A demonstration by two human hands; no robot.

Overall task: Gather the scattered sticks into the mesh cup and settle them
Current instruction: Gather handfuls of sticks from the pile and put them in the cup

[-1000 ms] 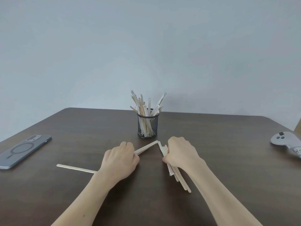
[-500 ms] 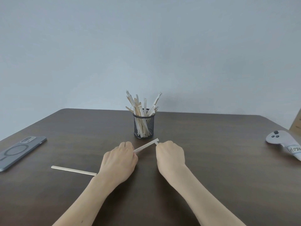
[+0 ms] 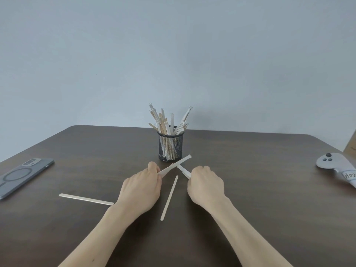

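Note:
A black mesh cup (image 3: pixel 170 146) stands mid-table with several pale sticks (image 3: pixel 167 120) upright in it. Just in front of it, my left hand (image 3: pixel 141 187) is shut on a pale stick (image 3: pixel 176 165) that points up and right toward the cup's base. My right hand (image 3: pixel 205 185) is shut on a white stick (image 3: pixel 184 171) whose end crosses under the left one. A loose wooden stick (image 3: pixel 170 197) lies on the table between my hands. Another loose stick (image 3: pixel 85 199) lies flat to the left, its right end hidden by my left wrist.
A grey phone (image 3: pixel 23 175) lies face down at the left edge of the dark wooden table (image 3: pixel 269 189). A grey game controller (image 3: pixel 336 166) with a label sits at the right edge. A plain wall rises behind the table.
My right hand moved to the right, away from my left hand, and a short white stick end now shows from it. A loose stick has come into view on the table between my hands.

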